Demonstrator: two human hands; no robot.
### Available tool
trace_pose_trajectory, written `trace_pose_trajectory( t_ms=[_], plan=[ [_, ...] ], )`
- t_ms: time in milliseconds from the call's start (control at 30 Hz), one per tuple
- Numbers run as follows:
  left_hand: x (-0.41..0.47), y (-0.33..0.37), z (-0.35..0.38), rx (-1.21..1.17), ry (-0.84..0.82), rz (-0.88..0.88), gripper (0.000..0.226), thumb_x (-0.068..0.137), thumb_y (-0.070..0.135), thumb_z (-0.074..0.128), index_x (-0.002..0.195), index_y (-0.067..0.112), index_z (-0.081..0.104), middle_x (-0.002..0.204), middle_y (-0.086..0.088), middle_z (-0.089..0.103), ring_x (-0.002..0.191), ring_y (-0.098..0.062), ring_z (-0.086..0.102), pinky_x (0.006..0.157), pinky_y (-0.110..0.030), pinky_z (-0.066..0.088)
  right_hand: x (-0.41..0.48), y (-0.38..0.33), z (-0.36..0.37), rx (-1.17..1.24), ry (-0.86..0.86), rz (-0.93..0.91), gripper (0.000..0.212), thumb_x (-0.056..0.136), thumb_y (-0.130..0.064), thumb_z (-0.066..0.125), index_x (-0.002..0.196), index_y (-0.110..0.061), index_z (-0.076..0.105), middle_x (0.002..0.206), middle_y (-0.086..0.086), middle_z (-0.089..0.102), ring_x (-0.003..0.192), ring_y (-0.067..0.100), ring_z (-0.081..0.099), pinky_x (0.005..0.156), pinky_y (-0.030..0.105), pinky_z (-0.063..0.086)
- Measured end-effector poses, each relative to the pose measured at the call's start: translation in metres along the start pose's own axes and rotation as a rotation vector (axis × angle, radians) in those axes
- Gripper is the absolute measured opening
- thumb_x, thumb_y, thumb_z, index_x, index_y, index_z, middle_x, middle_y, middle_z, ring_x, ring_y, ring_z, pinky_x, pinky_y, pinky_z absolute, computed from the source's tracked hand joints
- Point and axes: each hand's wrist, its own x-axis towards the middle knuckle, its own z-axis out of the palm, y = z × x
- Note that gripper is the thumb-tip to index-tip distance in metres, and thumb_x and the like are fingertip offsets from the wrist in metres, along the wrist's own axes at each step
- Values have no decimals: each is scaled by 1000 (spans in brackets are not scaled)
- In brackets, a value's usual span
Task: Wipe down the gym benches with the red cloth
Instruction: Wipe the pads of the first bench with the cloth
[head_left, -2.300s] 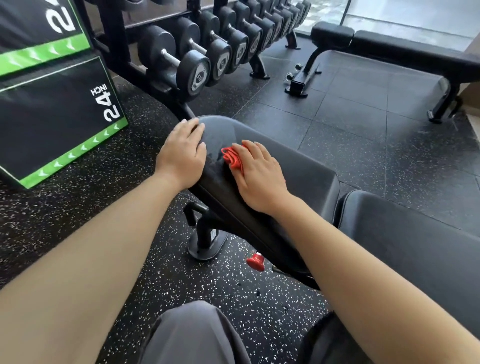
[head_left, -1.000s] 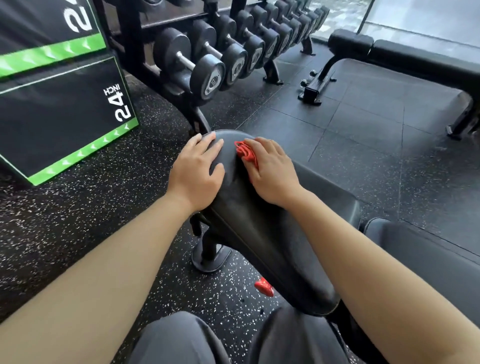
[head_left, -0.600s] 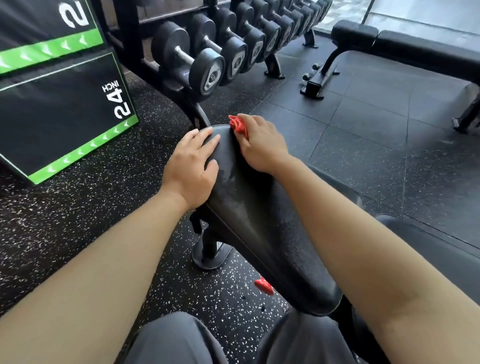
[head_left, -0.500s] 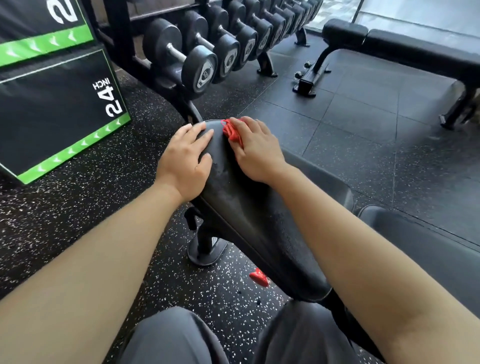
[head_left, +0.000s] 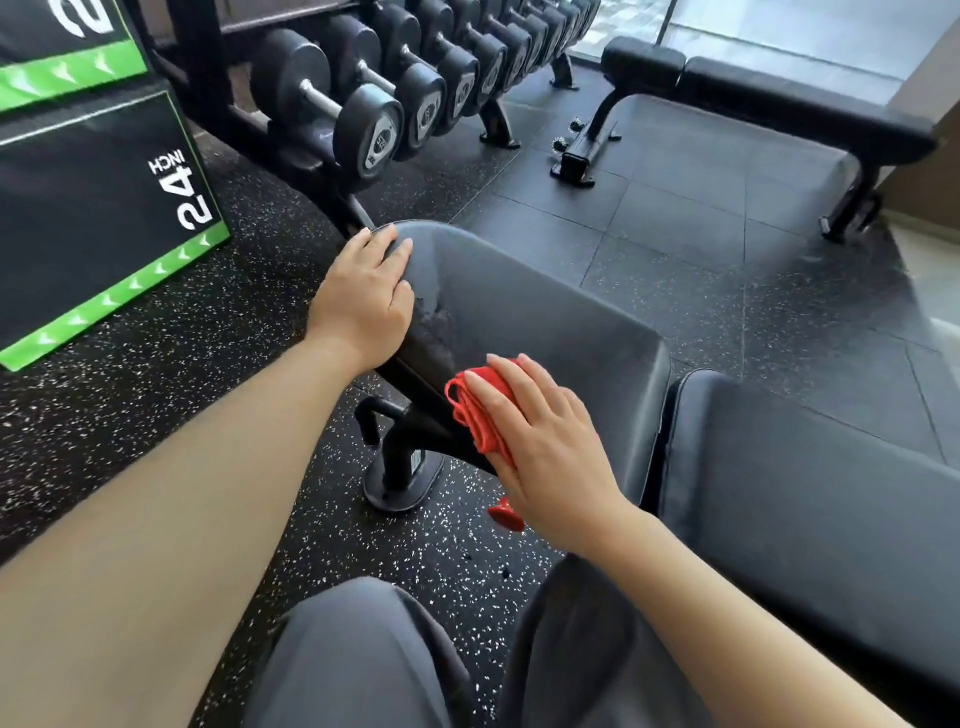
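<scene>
Contact is at the near left edge of the seat pad (head_left: 550, 317): the right hand (head_left: 545, 447) lies flat with straight fingers, pressing the folded red cloth (head_left: 480, 413) against the padding, not clutching it. The cloth shows on the thumb side of those fingers, and its long axis runs along the pad's left edge, the same way the fingers point — toward the pad's far left corner. The left hand (head_left: 363, 299) rests at that corner, fingers released and laid over the rim, holding nothing; it looks like a brace. Between the two hands a dull smeared patch (head_left: 441, 325) marks the pad's left side. The broad middle and right side of the pad lie to the right of the cloth and away from the person, so the next stroke probably needs to sweep that way, and the right hand, already on the cloth, is the one to do it. A stroke straight up the left edge would run into the left hand. The back pad (head_left: 810, 499) lies just beside the seat pad's right end, across a narrow gap. A second bench (head_left: 779, 98) stands well apart on the far side of the floor. The dumbbell rack (head_left: 395, 109) and a black-and-green jump box (head_left: 88, 218) are off to the left. A red knob (head_left: 508, 515) sits under the bench below the wrist, out of the way.
</scene>
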Motion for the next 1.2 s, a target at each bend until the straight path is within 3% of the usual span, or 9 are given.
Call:
trace_pose_trajectory(
  t_ms=[300, 467, 767, 1033, 1133, 1200],
  plan=[
    [0, -1, -1, -50, 10, -7, 60, 86, 27, 28, 144, 12, 36, 155, -5, 24, 144, -24, 13, 117, -32, 6, 69, 9, 7, 172, 35, 87, 53, 93, -44, 26, 139, -21, 39, 146, 4, 39, 135, 27, 33, 107, 46, 34],
    [-1, 2, -2, -30, -1, -43, 65, 83, 30, 24, 145, 15, 34, 156, -1, 23, 144, -20, 11, 117, -29, 4, 108, 24, 13, 199, 13, 84, 49, 97, -40, 37, 142, -20, 35, 148, 5, 34, 138, 25, 26, 108, 47, 30],
    [-3, 6, -1, 5, 44, -67, 62, 84, 29, 27, 143, 18, 39, 154, 2, 28, 143, -19, 16, 117, -30, 7, 47, 28, -1, 252, -25, -62, 50, 94, -36, 41, 142, -22, 35, 150, 6, 32, 140, 30, 22, 106, 45, 27],
    [1, 3, -6, -16, -42, -21, 62, 87, 31, 30, 145, 13, 33, 156, 0, 21, 145, -18, 10, 115, -24, 2, 129, 38, 15, 236, -51, 6, 49, 96, -39, 39, 142, -23, 33, 151, 3, 29, 141, 24, 21, 110, 46, 26],
    [5, -6, -10, -103, -65, 2, 56, 91, 26, 42, 144, 11, 35, 154, -1, 25, 144, -18, 13, 115, -25, 5, 151, 39, 17, 228, -26, 54, 48, 96, -39, 39, 141, -22, 34, 149, 2, 31, 138, 22, 24, 108, 45, 29],
    [11, -16, -14, -137, -68, 10, 62, 85, 33, 39, 143, 11, 37, 152, -3, 30, 143, -18, 17, 116, -27, 8, 142, 35, 15, 227, -5, 69, 49, 96, -38, 39, 142, -21, 34, 150, 3, 31, 139, 22, 23, 108, 45, 29]
  ],
)
